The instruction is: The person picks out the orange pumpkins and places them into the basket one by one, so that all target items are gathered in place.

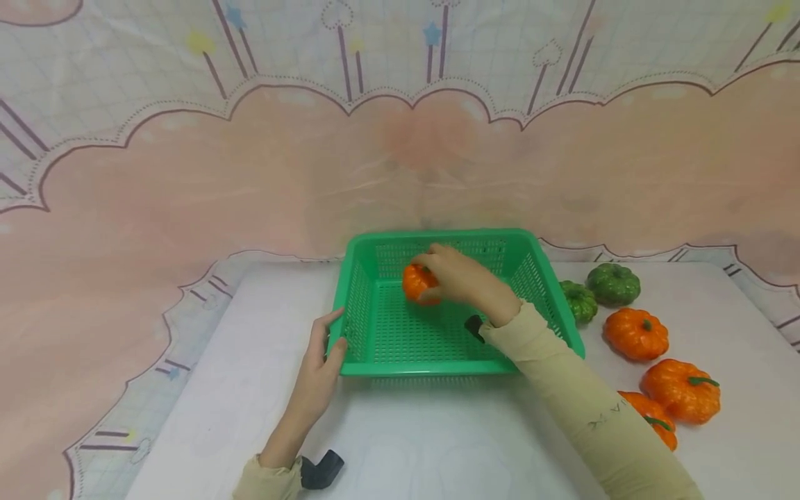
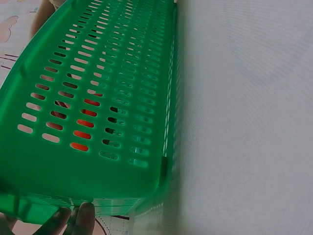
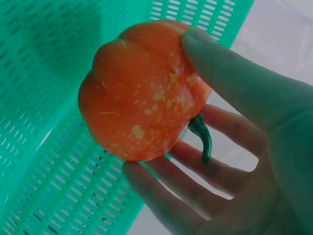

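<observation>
A small orange pumpkin point(image 1: 417, 283) with a green stem is inside the green basket point(image 1: 431, 369). My right hand point(image 1: 462, 274) holds it between thumb and fingers, over the basket's mesh floor. Seen from the right wrist, the pumpkin point(image 3: 142, 98) has yellow speckles, and the thumb point(image 3: 234, 78) lies across its side. My left hand point(image 1: 321, 368) touches the basket's left rim near the front corner, fingers extended. In the left wrist view, its fingertips point(image 2: 85, 215) show beside the basket wall point(image 2: 88, 171); orange shows through the slots.
Right of the basket on the white table point(image 1: 431, 444) lie two green pumpkins, one farther back point(image 1: 614, 284) and one against the basket point(image 1: 580, 302). Nearer are three orange pumpkins: one behind point(image 1: 636, 334), a larger one point(image 1: 681, 391), and one partly hidden by my right sleeve point(image 1: 653, 417). A patterned cloth point(image 1: 250, 173) hangs behind.
</observation>
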`<state>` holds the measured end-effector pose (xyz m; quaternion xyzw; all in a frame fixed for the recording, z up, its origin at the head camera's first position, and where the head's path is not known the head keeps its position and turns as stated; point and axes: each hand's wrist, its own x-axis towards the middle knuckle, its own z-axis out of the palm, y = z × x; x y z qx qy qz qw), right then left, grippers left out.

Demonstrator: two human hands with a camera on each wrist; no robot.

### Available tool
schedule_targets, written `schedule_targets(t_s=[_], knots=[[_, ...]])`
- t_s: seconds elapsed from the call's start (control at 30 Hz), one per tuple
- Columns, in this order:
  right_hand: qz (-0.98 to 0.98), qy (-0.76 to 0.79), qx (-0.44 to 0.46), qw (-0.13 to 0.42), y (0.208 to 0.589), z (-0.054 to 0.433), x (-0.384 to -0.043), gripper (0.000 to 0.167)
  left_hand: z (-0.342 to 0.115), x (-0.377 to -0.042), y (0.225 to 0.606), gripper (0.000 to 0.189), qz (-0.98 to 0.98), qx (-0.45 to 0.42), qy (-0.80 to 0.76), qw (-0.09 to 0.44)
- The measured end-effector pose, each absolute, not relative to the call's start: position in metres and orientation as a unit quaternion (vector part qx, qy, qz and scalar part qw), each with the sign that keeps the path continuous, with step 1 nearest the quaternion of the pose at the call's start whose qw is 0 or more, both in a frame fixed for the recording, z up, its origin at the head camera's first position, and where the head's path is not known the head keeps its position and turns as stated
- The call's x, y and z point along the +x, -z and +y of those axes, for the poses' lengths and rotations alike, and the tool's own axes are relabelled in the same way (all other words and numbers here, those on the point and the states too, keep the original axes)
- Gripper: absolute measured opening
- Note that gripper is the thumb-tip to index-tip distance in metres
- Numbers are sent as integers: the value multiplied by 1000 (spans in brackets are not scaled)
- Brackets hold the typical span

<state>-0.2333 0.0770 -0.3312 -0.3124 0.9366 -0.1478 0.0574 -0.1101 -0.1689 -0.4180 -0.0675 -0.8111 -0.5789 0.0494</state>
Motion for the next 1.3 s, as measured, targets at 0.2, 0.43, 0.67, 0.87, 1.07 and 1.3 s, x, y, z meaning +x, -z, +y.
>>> schedule_targets(t_s=[0.2, 0.43, 0.67, 0.87, 1.07, 1.3], knots=[[930, 133, -340, 55, 331, 72, -248, 56, -169, -115, 416, 47, -816, -70, 571, 54], [930, 132, -334, 76, 335, 71, -257, 57, -168, -117, 417, 47, -814, -81, 573, 50], [927, 108, -341, 110, 341, 66, -262, 58, -167, -114, 416, 47, -818, -71, 570, 46], [921, 100, -354, 128, 352, 63, -268, 57, -168, -108, 417, 47, -820, -59, 567, 51], [922, 96, -352, 132, 359, 60, -269, 59, -170, -104, 416, 47, -816, -62, 571, 58], [927, 82, -342, 129, 360, 63, -270, 61, -166, -108, 418, 47, -815, -66, 574, 54]])
